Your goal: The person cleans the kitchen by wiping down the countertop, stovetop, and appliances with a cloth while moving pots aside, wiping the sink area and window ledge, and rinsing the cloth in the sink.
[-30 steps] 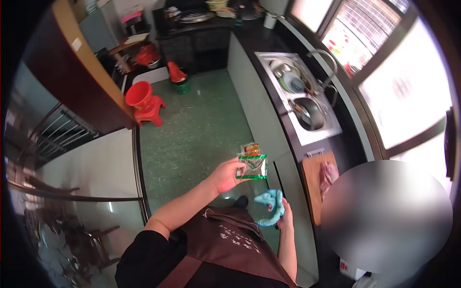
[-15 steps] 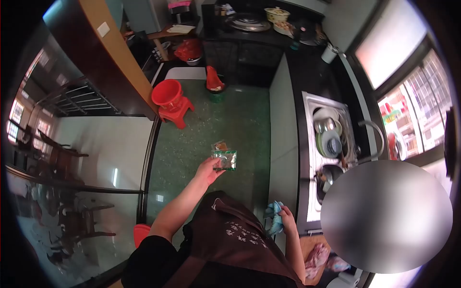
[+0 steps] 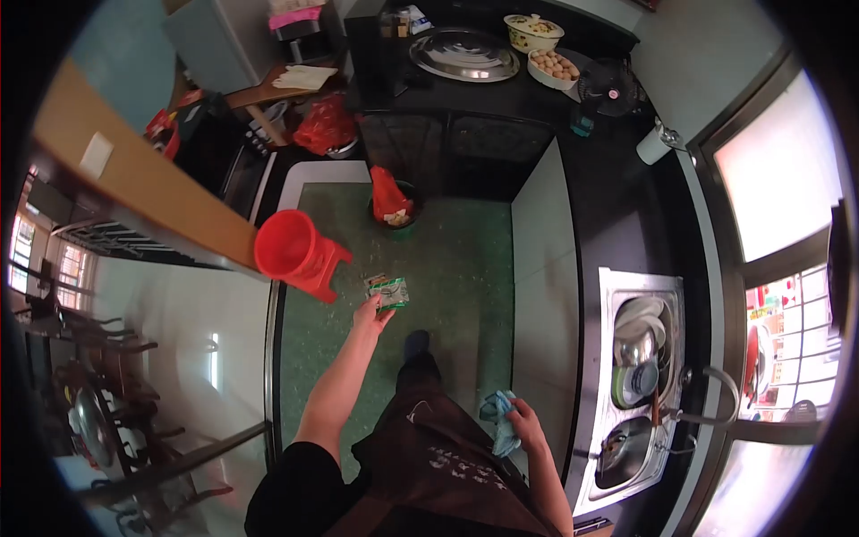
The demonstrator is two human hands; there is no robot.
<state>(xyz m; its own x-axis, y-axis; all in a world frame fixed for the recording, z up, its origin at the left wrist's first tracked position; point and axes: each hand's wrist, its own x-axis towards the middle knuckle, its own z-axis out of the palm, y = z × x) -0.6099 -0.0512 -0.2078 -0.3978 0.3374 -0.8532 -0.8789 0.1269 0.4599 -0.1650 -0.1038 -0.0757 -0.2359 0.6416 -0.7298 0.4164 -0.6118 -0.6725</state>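
Observation:
My left hand (image 3: pixel 371 315) is closed on small plastic packets (image 3: pixel 391 293), flat and shiny with green edges, held out in front of me over the floor. What is inside them is too small to make out. Low at my right side, my right hand (image 3: pixel 528 423) grips a crumpled light blue cloth (image 3: pixel 499 424), which hangs beside my brown apron (image 3: pixel 429 447). The two hands are well apart.
A red bucket (image 3: pixel 286 246) on a red stool stands at the left. Ahead is a bin (image 3: pixel 394 208) with a red bag. The steel sink (image 3: pixel 591 447) on the right holds dishes and a pan. On the far counter are a large metal lid (image 3: pixel 465 55) and a bowl of eggs (image 3: pixel 553 69).
I have stepped forward, and the bin, bucket and far counter look nearer. Both hands keep hold of the packets and cloth. The blurred area and counter items at lower right have left view.

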